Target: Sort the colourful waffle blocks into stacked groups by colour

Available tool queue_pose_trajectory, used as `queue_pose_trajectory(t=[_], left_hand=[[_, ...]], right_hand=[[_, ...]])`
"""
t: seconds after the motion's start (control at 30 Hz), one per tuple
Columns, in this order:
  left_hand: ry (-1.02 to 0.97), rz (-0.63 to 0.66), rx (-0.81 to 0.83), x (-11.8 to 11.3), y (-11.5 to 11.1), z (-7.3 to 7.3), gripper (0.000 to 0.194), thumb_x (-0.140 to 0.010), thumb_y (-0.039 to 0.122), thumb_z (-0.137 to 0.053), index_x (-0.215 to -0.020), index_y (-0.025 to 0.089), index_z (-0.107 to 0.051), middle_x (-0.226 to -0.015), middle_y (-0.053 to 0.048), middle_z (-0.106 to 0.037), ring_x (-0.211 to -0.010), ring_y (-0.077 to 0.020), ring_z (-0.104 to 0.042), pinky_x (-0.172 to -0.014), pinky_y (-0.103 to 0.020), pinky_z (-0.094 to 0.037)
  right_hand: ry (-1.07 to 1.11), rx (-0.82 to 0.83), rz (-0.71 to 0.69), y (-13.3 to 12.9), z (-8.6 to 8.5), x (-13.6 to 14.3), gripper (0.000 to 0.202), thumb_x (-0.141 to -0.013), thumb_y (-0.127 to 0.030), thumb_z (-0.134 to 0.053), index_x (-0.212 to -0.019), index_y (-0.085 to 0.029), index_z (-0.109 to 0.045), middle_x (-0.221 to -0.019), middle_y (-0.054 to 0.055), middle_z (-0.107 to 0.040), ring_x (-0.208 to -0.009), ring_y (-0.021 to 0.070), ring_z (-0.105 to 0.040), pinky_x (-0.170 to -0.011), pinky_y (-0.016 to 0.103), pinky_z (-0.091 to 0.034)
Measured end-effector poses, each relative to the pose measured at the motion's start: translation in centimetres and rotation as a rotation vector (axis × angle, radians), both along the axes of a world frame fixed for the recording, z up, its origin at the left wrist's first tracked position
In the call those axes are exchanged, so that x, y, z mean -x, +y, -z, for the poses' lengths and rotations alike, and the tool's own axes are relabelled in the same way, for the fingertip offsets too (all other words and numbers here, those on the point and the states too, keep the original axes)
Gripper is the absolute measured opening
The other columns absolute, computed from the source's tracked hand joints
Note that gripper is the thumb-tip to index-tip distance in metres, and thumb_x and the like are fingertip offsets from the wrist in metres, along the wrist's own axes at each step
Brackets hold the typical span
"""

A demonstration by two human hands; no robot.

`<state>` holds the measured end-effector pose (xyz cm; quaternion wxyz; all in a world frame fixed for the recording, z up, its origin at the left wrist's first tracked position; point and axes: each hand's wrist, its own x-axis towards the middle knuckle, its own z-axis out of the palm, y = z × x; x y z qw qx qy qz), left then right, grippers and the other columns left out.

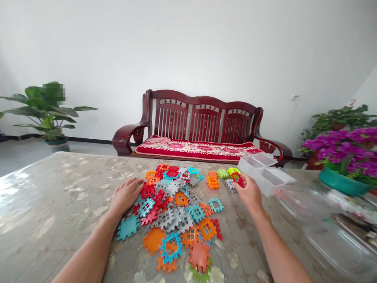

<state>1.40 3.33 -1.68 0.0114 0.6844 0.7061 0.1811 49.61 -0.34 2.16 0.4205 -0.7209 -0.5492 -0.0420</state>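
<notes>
A heap of plastic interlocking building tiles (171,218) in red, orange, grey, blue and green lies on the table in front of me. My left hand (127,195) rests flat at the heap's left edge, fingers stretched out, near a red tile (147,190). On the other side, my right hand (249,190) pinches a red tile (239,179) with a hole in it. It is held by small groups of sorted tiles: orange ones (212,181), green ones (222,173) and grey ones (230,185). My fingers partly cover the red tile.
A clear plastic divided box (269,180) stands just beyond my right hand. Clear lids (306,202) lie to its right, near a teal flowerpot (343,181) with purple flowers. Behind the patterned tabletop (59,220) stands a dark wooden bench (203,118).
</notes>
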Motion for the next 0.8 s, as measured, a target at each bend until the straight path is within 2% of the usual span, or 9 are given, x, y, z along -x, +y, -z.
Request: queue_pose_trajectory(t=[0.13,0.3,0.47,0.63,0.73,0.8], left_hand=[[0.010,-0.005,-0.002,0.1,0.1,0.1,0.051,-0.094,0.047,-0.030,-0.126,0.030,-0.065,-0.142,-0.005,-0.058,-0.133,-0.0252,-0.050,-0.111,-0.042,-0.037],[0.019,0.010,-0.001,0.2,0.2,0.3,0.052,-0.093,0.047,-0.029,-0.126,0.029,-0.065,-0.142,-0.006,-0.058,-0.132,-0.0250,-0.051,-0.111,-0.042,-0.037],[0.018,0.007,-0.008,0.2,0.2,0.3,0.052,-0.093,0.047,-0.030,-0.126,0.028,-0.065,-0.142,-0.006,-0.058,-0.132,-0.0245,-0.051,-0.112,-0.041,-0.037],[0.018,0.017,-0.011,0.3,0.3,0.4,0.053,-0.093,0.047,-0.029,-0.126,0.028,-0.065,-0.141,-0.006,-0.059,-0.132,-0.0253,-0.052,-0.112,-0.042,-0.037],[0.022,0.009,-0.008,0.3,0.3,0.4,0.052,-0.094,0.047,-0.029,-0.126,0.028,-0.065,-0.141,-0.005,-0.059,-0.132,-0.0250,-0.052,-0.112,-0.041,-0.037],[0.024,0.004,0.006,0.2,0.2,0.3,0.052,-0.094,0.047,-0.029,-0.127,0.029,-0.065,-0.142,-0.005,-0.058,-0.133,-0.0244,-0.051,-0.113,-0.041,-0.036]], right_hand=[[-0.100,0.049,0.112,0.2,1.2,-3.9,0.051,-0.073,-0.040,-0.061,-0.116,-0.014,-0.066,-0.105,0.015,-0.072,-0.094,0.0280,-0.066,-0.086,0.039,-0.049],[-0.129,0.092,0.166,0.8,2.5,-5.5,0.052,-0.075,-0.040,-0.061,-0.119,-0.012,-0.065,-0.108,0.017,-0.071,-0.098,0.0292,-0.065,-0.086,0.038,-0.048],[-0.131,0.092,0.192,1.2,2.9,-5.7,0.053,-0.078,-0.043,-0.059,-0.121,-0.013,-0.063,-0.107,0.016,-0.071,-0.096,0.0286,-0.065,-0.085,0.037,-0.047],[-0.212,0.107,0.238,0.6,2.4,-5.2,0.053,-0.080,-0.046,-0.058,-0.122,-0.013,-0.063,-0.107,0.017,-0.070,-0.096,0.0306,-0.063,-0.085,0.040,-0.046],[-0.241,0.004,0.228,0.3,1.9,-4.4,0.047,-0.081,-0.041,-0.056,-0.118,-0.013,-0.065,-0.110,0.018,-0.069,-0.099,0.0310,-0.061,-0.089,0.043,-0.045],[-0.219,-0.083,0.152,0.2,1.7,-3.6,0.042,-0.083,-0.038,-0.052,-0.114,-0.014,-0.066,-0.111,0.017,-0.069,-0.100,0.0297,-0.060,-0.092,0.043,-0.045]])
